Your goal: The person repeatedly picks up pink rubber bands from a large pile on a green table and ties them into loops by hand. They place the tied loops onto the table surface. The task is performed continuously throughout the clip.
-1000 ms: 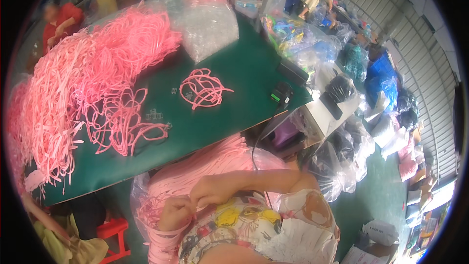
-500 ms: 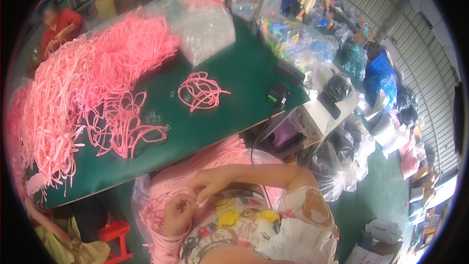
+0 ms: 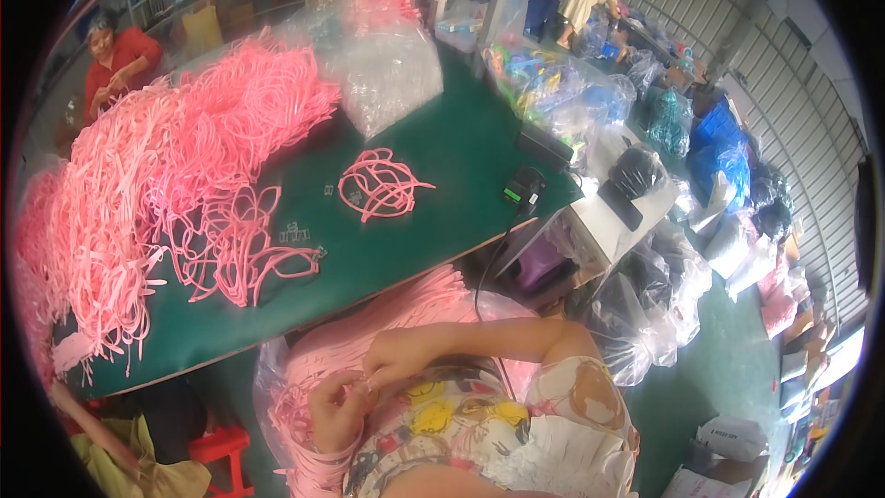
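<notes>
My left hand (image 3: 337, 415) and my right hand (image 3: 395, 355) meet fingertip to fingertip in front of my body. Both are closed in a pinch; what lies between the fingertips is too small and too hidden to name. Beneath and around them, pink cords (image 3: 406, 306) fill a clear plastic bag (image 3: 269, 364) at the table's edge. Some pink strands hang just below my left hand. On the green table (image 3: 369, 263) lie a small loose coil of pink cord (image 3: 378, 186), a looser tangle of pink cords (image 3: 221, 244) and several small clear pieces (image 3: 295, 233).
A big heap of pink cords (image 3: 120, 194) covers the table's left side, with a clear bag (image 3: 392, 74) behind. At right are a black device (image 3: 524, 186) with a cable and a white box (image 3: 618, 221). Co-workers (image 3: 120, 60) sit at far left and near left, beside a red stool (image 3: 221, 447).
The view has shifted slightly. My hands stay pinched together with only a small movement. The far-left person in red has lifted their head.
</notes>
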A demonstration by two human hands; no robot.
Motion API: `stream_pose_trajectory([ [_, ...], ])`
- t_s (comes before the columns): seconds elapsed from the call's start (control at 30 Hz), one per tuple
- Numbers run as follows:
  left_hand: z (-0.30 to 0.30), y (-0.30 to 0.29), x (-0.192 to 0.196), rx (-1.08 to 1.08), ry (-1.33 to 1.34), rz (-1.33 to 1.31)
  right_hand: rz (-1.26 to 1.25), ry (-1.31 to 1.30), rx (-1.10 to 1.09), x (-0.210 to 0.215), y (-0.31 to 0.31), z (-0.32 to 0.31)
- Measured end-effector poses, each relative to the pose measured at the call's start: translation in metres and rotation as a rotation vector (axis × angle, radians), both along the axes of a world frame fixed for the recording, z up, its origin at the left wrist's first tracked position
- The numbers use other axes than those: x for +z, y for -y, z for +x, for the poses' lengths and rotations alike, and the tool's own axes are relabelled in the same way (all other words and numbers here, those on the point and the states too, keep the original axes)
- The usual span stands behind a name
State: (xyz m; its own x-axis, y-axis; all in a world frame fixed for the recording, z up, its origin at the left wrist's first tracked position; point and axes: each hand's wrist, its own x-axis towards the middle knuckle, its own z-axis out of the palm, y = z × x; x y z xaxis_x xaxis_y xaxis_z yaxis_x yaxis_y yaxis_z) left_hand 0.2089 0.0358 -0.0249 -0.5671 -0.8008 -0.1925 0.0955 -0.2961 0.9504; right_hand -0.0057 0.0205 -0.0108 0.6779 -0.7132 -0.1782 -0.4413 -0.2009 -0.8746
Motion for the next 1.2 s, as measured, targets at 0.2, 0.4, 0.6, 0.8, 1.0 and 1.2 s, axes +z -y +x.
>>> stream_pose_trajectory([
  [0.2, -0.004, 0.003, 0.009, 0.031, 0.187, -0.451, 0.069, 0.177, -0.103, -0.005, -0.004, 0.000],
  [0.4, -0.001, 0.000, 0.001, 0.112, 0.271, -0.446, -0.124, 0.267, -0.213, -0.011, -0.008, 0.004],
  [0.6, -0.009, 0.000, 0.001, 0.208, 0.194, -0.300, -0.646, 0.213, -0.308, -0.031, -0.008, 0.011],
  [0.8, -0.013, 0.006, 0.006, 0.222, 0.097, -0.172, -0.774, 0.175, -0.381, -0.039, -0.007, 0.020],
  [1.0, -0.008, 0.009, 0.004, 0.126, 0.151, -0.244, -0.674, 0.253, -0.404, -0.031, -0.013, 0.018],
  [1.2, -0.005, 0.010, 0.012, 0.039, 0.204, -0.224, -0.685, 0.197, -0.279, -0.025, -0.011, 0.016],
])
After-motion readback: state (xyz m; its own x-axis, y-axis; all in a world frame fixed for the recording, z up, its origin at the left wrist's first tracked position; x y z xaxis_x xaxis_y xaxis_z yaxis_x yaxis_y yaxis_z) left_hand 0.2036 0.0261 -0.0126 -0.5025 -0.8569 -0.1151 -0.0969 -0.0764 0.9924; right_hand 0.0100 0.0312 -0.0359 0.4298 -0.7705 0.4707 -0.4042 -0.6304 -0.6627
